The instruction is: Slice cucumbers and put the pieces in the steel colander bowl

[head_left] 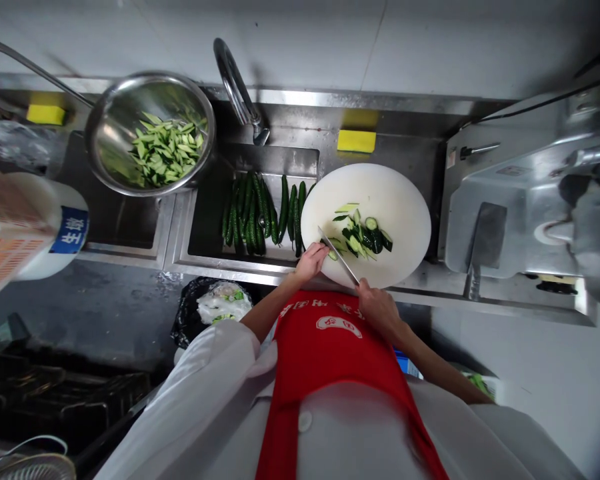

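Note:
A round white cutting board (395, 200) rests over the steel sink edge, with cut cucumber pieces (361, 237) heaped near its front. My right hand (377, 307) is closed round the handle of a knife (338, 257), whose blade slants up and left across the board. My left hand (311, 260) sits at the board's front left edge, fingers curled beside the blade tip and a few slices. Whole dark green cucumbers (260, 213) lie in the sink basin to the left of the board.
A steel bowl (115, 133) of sliced cucumber (165, 150) stands at the back left, a curved tap (237, 87) behind the basin. Yellow sponges (356, 141) lie on the rim. A cleaver (483, 247) rests on the right counter. A bin bag (200, 310) sits below.

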The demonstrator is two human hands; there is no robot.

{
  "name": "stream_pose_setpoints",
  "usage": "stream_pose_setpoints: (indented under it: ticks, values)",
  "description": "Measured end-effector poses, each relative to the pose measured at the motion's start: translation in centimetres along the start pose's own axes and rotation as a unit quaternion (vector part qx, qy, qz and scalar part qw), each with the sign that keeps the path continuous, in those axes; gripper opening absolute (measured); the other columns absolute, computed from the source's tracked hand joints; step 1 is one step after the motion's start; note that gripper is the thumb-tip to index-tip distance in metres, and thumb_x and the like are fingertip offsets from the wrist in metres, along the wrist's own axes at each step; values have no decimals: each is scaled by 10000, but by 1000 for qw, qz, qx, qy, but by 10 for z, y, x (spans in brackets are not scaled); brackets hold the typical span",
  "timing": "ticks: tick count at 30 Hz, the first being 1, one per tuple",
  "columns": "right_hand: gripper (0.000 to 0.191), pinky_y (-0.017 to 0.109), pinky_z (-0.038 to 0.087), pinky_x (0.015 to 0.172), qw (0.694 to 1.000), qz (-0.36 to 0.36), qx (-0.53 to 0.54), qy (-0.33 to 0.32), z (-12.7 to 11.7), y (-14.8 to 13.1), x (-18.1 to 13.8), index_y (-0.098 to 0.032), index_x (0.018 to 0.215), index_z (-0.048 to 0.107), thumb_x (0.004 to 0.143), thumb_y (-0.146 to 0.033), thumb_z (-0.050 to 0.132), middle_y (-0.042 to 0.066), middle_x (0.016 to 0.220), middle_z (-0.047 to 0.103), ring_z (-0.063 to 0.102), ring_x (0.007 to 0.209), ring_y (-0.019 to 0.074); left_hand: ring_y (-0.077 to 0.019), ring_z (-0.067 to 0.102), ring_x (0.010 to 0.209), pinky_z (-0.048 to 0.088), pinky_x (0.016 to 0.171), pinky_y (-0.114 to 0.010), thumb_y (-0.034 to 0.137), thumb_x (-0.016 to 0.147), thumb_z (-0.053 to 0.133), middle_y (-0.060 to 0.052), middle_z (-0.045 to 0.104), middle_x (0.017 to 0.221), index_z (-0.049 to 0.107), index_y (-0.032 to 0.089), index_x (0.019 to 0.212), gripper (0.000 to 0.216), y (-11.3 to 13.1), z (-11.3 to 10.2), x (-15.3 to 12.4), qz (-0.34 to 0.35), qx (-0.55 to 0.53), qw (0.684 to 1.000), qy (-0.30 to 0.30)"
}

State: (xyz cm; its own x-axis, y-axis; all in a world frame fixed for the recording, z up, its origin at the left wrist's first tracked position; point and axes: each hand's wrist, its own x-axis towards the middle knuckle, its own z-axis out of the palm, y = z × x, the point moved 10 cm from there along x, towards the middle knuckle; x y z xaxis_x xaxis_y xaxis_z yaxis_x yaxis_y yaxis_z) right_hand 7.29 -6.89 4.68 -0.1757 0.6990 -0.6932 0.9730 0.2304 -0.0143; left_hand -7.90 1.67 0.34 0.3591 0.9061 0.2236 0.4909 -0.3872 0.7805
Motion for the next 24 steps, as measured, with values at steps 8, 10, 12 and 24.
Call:
stream_pose_setpoints:
  ticks: [8,10,12,24]
  values:
    - [334,281,454,718,1000,10,4,4,1,2,-2,-135,1199,448,1023,-296,214,137,866,684,699,854,236,-191,571,1018,531,902,-365,251,1002,411,-113,617,1041,652,154,1082,272,7,-6,-3,48,12,998,39]
    - [341,285,453,720,1000,10,4,6,2,3,-2,-132,1208,448,1025,-296,212,140,873,685,699,861,241,-191,575,1030,534,908,-366,250,1002,410,-113,616,1052,651,159,1088,271,5,-5,-4,48,11,998,41]
    - [350,286,451,718,1000,3,6,18,1,2,-2,-136,1202,452,1028,-305,201,135,861,685,700,851,241,-191,577,1035,536,910,-363,245,1001,409,-116,617,1055,648,159,1097,272,5,-4,-5,48,9,998,44]
    - [343,293,445,697,999,3,24,40,1,1,2,-159,1129,473,1030,-338,198,120,834,692,704,817,249,-183,594,1058,538,947,-360,255,1001,413,-125,616,1102,637,162,1150,285,-2,-3,-8,59,1,998,17]
